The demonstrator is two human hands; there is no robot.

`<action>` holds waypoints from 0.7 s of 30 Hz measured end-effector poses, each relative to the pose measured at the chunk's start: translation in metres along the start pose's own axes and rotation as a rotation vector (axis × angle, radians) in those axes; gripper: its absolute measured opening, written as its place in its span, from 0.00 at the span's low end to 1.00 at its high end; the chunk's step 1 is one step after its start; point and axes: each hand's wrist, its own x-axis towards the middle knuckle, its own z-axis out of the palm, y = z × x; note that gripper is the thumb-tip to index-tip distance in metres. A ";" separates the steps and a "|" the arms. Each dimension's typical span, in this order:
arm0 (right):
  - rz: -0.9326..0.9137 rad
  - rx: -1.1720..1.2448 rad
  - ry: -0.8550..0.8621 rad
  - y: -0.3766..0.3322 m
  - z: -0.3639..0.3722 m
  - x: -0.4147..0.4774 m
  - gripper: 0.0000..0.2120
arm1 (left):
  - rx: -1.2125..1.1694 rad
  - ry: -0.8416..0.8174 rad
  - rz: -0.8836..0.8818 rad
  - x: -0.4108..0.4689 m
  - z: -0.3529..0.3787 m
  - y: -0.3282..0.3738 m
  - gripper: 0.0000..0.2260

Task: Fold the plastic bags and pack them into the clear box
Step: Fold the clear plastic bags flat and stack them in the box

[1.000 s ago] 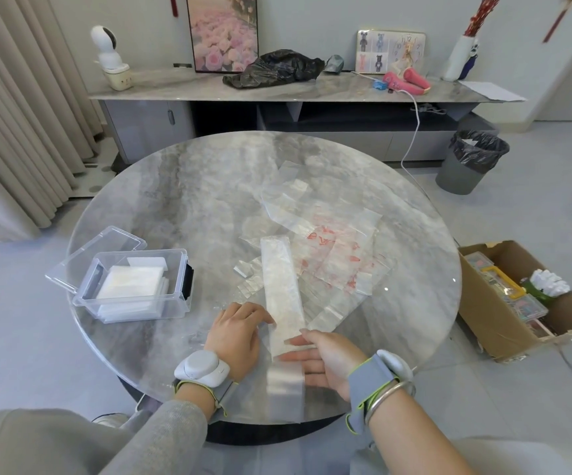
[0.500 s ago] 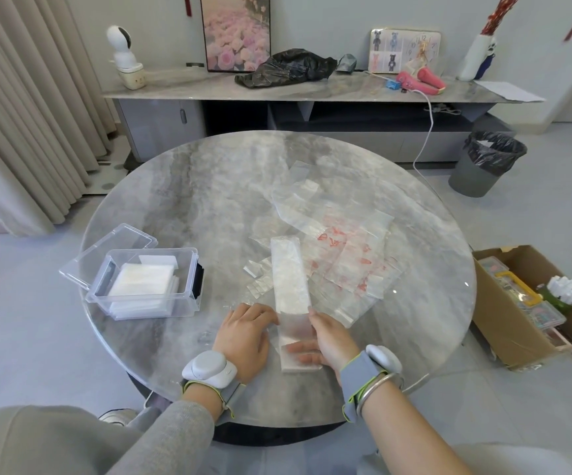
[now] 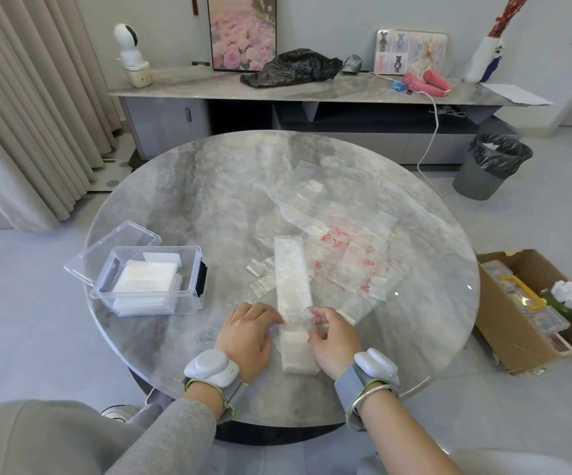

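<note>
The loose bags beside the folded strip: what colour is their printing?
Red printing on the loose bags, seen in the head view.

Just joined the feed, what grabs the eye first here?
A long bag strip on the round table, its near end pinched by the left hand and right hand. The open clear box of folded bags stands to its left, a loose red-printed bag pile to its right.
</note>
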 end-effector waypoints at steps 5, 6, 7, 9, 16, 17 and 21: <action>-0.014 -0.008 -0.011 0.003 0.002 0.003 0.18 | 0.011 0.015 -0.013 0.000 -0.001 0.000 0.15; -0.022 -0.004 -0.006 0.004 0.003 0.003 0.18 | 0.004 0.011 -0.031 0.000 -0.002 0.001 0.15; -0.026 0.001 -0.004 0.004 0.004 0.004 0.19 | -0.008 0.010 -0.046 0.000 -0.002 0.001 0.15; -0.036 0.002 -0.014 0.005 0.005 0.005 0.19 | -0.023 0.012 -0.056 0.000 -0.002 0.001 0.17; -0.091 -0.001 -0.031 0.006 0.010 0.006 0.19 | -0.016 0.018 -0.060 0.000 -0.002 0.006 0.23; -0.097 -0.009 -0.034 0.006 0.010 0.005 0.19 | -0.016 0.013 -0.062 0.000 -0.002 0.006 0.24; -0.115 -0.043 -0.030 0.007 0.010 0.005 0.19 | -0.012 -0.001 -0.075 0.001 -0.001 0.005 0.24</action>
